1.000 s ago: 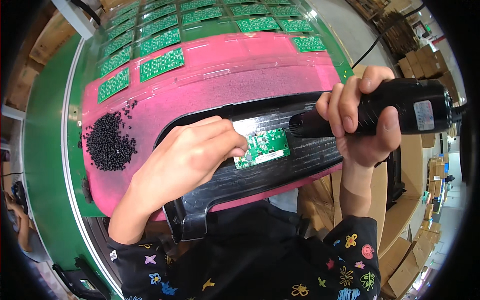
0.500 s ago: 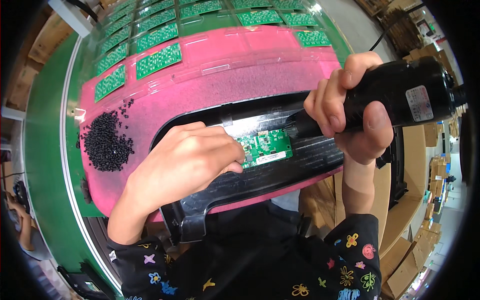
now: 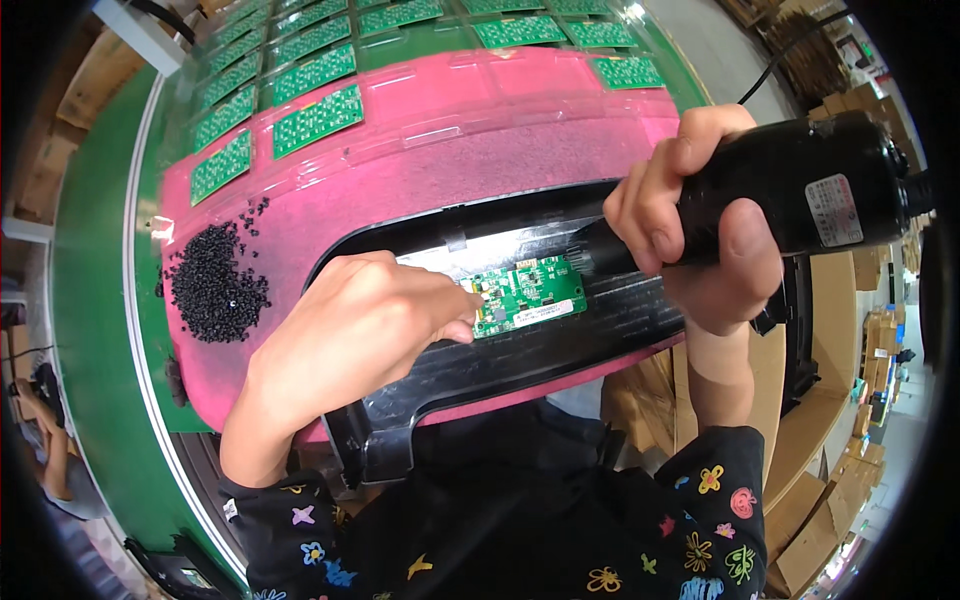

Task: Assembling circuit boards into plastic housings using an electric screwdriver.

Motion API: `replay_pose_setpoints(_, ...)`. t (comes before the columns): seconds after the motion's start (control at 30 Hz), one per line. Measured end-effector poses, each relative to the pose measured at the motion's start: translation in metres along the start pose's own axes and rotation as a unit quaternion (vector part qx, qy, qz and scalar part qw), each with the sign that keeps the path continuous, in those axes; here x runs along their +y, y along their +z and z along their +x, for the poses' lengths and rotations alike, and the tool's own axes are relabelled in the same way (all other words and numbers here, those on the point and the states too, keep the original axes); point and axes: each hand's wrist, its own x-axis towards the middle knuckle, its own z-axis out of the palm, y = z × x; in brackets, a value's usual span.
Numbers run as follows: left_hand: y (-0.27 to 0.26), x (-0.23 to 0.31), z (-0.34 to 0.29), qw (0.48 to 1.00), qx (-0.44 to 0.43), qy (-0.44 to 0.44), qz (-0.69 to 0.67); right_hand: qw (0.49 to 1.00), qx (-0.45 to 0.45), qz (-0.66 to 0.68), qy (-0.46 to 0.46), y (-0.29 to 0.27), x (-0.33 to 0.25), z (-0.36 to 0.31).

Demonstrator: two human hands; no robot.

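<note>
A green circuit board [image 3: 530,292] with a white label strip lies in a long black plastic housing [image 3: 500,370]. My left hand [image 3: 345,335] reaches over the housing's left part, its fingers closed at the board's left end, with thumb and fingertips at the edge. My right hand [image 3: 700,215] is wrapped round a black power screwdriver [image 3: 790,185], held nearly level. Its dark, bristle-like nose [image 3: 590,250] sits at the board's upper right corner; the tip itself is hard to make out.
A heap of small black screws [image 3: 215,285] lies on the pink mat [image 3: 420,170], left of the housing. Beyond it, clear trays [image 3: 430,130] hold several green circuit boards [image 3: 318,120]. Cardboard boxes [image 3: 820,350] stand on the right. Another person's arm [image 3: 45,420] shows at far left.
My left hand has drawn slightly left, uncovering more of the board's left end. My right hand and the screwdriver have barely shifted, staying at the same corner.
</note>
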Motion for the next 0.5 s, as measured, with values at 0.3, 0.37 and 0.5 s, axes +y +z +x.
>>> replay_pose_setpoints(0.3, -0.001, 0.009, 0.012, 0.988, 0.088, 0.054, -0.114, 0.944, -0.016, 0.32, -0.075, 0.013, -0.046, -0.006)
replay_pose_setpoints(0.37, 0.001, 0.009, 0.009, 0.983, 0.106, 0.06, -0.136, 0.93, -0.018, 0.349, -0.111, 0.024, -0.039, -0.004)
replay_pose_setpoints(0.5, 0.002, 0.007, 0.007, 0.973, 0.144, 0.084, -0.159, 0.943, -0.023, 0.317, -0.102, 0.028, -0.043, -0.002)
